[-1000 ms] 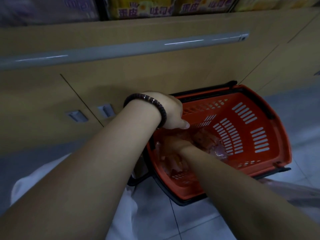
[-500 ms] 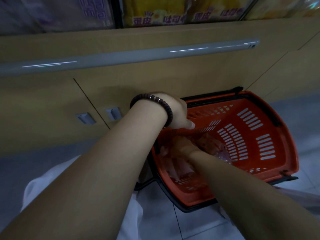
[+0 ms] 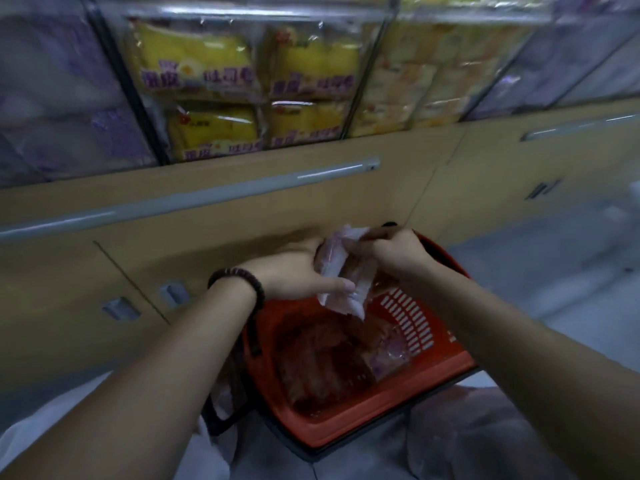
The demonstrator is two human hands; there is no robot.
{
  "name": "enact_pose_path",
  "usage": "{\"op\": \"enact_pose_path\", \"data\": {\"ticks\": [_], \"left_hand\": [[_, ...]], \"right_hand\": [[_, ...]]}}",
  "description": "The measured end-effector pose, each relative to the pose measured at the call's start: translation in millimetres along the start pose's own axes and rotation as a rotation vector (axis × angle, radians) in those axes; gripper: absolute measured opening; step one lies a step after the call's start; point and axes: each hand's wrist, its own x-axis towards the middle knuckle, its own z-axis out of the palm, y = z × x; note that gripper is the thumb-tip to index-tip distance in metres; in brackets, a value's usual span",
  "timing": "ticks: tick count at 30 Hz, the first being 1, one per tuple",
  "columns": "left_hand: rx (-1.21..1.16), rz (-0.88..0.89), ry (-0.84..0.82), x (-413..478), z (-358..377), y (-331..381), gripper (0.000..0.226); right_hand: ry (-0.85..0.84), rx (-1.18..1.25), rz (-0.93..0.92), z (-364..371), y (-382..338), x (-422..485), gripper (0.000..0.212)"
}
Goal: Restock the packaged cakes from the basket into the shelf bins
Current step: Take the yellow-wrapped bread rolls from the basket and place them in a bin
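Orange plastic comes nearest: the basket (image 3: 381, 417) stands on the floor close below the person, with several packaged cakes (image 3: 329, 358) lying flat in its bottom. Just above its far rim both hands meet on a pale lilac packet (image 3: 341, 271). The left hand (image 3: 291, 271), a dark bead bracelet (image 3: 239, 275) on its wrist, wraps round the packet's left side with the thumb across the near face. The right hand (image 3: 398, 254) pinches the far upper end with curled fingers. The packet stands nearly on end, its long axis running from near and low to far and high. Whether a second packet is bunched with it is too blurred to tell. Beyond the hands rises the wooden cabinet front (image 3: 242, 209), and above it the shelf bins (image 3: 277, 10): yellow packs (image 3: 207, 74) straight ahead, a purple-filled bin (image 3: 62, 109) far left, another far right. Judging by wrapper colour, the packet belongs among the purple, so the lift goes up, away and sideways
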Motion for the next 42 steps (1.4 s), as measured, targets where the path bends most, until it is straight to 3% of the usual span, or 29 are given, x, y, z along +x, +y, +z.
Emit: {"op": "enact_pose_path", "data": {"ticks": [5,10,16,22,34,39,42], "left_hand": [[-0.121,0.084,0.228,8.9,31.2,11.5,0.069],[-0.270,0.021,0.286,15.7,25.6,1.7,0.060],[-0.869,0.057,0.168,17.6,25.1,2.8,0.052],[-1.105,0.132,0.062,14.1,21.7,10.6,0.048],[-1.185,0.100,0.029,9.1,17.8,8.9,0.051],[-1.153,0.087,0.188,7.7,14.3,6.8,0.057],[-1.180,0.107,0.289,4.5,8.4,6.8,0.058]], "right_hand": [[-0.003,0.323,0.061,-10.7,4.3,-19.4,0.016],[-0.101,0.426,0.090,-29.8,13.0,-28.5,0.062],[-0.147,0.528,0.101,-46.3,11.6,-29.2,0.045],[-0.201,0.472,0.108,-44.6,9.0,-29.3,0.066],[-0.170,0.847,0.179,-39.9,-8.6,-39.8,0.033],[-0.159,0.837,0.014,-46.5,-8.6,-39.3,0.057],[-0.145,0.861,-0.018,-52.5,-10.9,-40.9,0.054]]}}
